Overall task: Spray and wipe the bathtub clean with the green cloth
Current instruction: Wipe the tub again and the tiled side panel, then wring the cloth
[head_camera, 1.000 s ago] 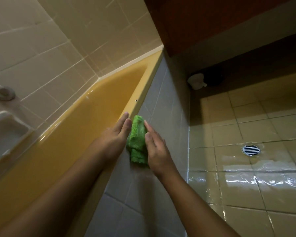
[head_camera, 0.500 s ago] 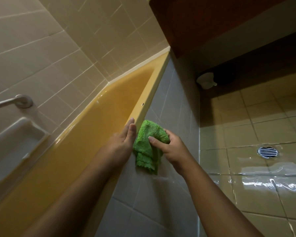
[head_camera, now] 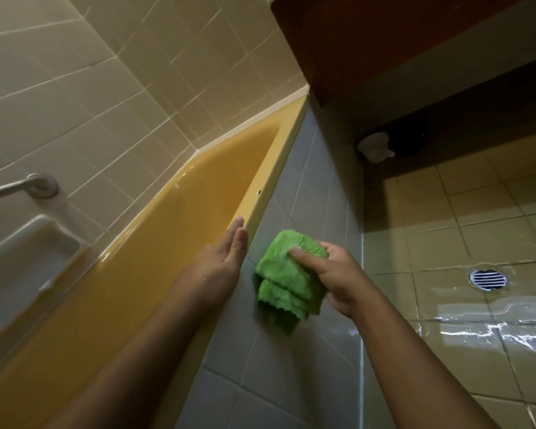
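Likely soft, light and floppy, the folded green cloth is bunched across its fold in the gripping right hand against the grey tiled surround, while the left hand lies straight-fingered and empty by the yellow bathtub rim.

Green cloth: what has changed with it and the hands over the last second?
The right hand took hold of the folded green terry cloth. The left hand, flat against it before, let go and now lies open, apart. The cloth stayed at the grey tiled tub side.
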Demonstrator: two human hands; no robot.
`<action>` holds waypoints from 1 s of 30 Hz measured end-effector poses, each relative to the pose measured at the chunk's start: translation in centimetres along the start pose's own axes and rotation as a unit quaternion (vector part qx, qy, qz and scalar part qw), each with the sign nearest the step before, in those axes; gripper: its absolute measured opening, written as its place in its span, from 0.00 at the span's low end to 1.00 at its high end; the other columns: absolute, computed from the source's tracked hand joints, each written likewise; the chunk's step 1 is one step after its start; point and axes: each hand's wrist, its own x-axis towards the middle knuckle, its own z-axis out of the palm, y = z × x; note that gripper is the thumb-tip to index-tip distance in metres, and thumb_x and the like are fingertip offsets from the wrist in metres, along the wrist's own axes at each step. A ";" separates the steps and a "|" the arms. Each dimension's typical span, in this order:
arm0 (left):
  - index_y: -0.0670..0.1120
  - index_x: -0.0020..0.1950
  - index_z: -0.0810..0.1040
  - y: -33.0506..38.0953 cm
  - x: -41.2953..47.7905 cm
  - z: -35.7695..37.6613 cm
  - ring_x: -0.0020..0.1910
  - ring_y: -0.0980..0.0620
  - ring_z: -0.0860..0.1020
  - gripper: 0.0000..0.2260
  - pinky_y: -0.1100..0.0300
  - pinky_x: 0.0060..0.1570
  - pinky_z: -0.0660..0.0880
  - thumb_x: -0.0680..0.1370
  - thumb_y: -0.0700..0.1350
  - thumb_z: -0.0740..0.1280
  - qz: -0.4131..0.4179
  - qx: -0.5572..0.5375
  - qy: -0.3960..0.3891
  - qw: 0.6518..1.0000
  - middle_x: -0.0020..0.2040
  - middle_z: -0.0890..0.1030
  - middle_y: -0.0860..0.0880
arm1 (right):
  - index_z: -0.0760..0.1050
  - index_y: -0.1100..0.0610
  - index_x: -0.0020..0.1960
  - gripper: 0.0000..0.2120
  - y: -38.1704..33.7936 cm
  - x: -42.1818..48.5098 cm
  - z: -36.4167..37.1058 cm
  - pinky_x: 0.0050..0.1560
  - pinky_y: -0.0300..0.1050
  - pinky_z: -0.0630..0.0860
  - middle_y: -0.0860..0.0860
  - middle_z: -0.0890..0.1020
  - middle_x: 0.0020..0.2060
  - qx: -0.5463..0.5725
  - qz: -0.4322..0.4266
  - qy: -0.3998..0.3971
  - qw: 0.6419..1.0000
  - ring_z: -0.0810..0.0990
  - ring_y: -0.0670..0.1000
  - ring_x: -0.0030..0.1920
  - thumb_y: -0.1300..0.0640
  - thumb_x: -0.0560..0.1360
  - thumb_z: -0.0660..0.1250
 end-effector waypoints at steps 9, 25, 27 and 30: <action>0.72 0.81 0.50 0.7 0.4 0.0 0.81 0.43 0.62 0.35 0.45 0.78 0.60 0.73 0.77 0.36 -0.012 0.012 -0.011 1.000 0.82 0.64 0.47 | 0.65 0.43 0.76 0.25 -1.3 -0.2 3.1 0.45 0.27 0.77 0.31 0.73 0.56 -0.274 -0.316 0.119 0.901 0.77 0.29 0.52 0.47 0.81 0.68; 0.72 0.80 0.49 0.8 1.7 0.2 0.83 0.47 0.57 0.37 0.41 0.80 0.56 0.72 0.80 0.34 -0.013 0.005 -0.006 1.000 0.83 0.61 0.49 | 0.58 0.30 0.72 0.25 4.1 1.8 7.5 0.79 0.66 0.56 0.48 0.53 0.83 -0.235 -0.251 0.098 0.934 0.50 0.52 0.83 0.26 0.76 0.49; 0.73 0.80 0.50 0.8 2.0 0.3 0.83 0.47 0.57 0.39 0.40 0.80 0.57 0.69 0.82 0.34 -0.014 -0.008 -0.002 1.000 0.83 0.62 0.50 | 0.61 0.33 0.70 0.23 3.2 2.3 8.1 0.79 0.66 0.58 0.49 0.57 0.82 -0.233 -0.282 0.102 0.925 0.54 0.52 0.82 0.28 0.78 0.49; 0.74 0.79 0.53 0.9 2.3 0.3 0.82 0.46 0.59 0.41 0.40 0.80 0.58 0.67 0.83 0.36 -0.018 -0.039 0.006 0.999 0.82 0.64 0.49 | 0.59 0.32 0.77 0.24 2.5 2.6 8.7 0.80 0.63 0.57 0.43 0.57 0.82 -0.258 -0.337 0.080 0.902 0.51 0.47 0.83 0.32 0.82 0.50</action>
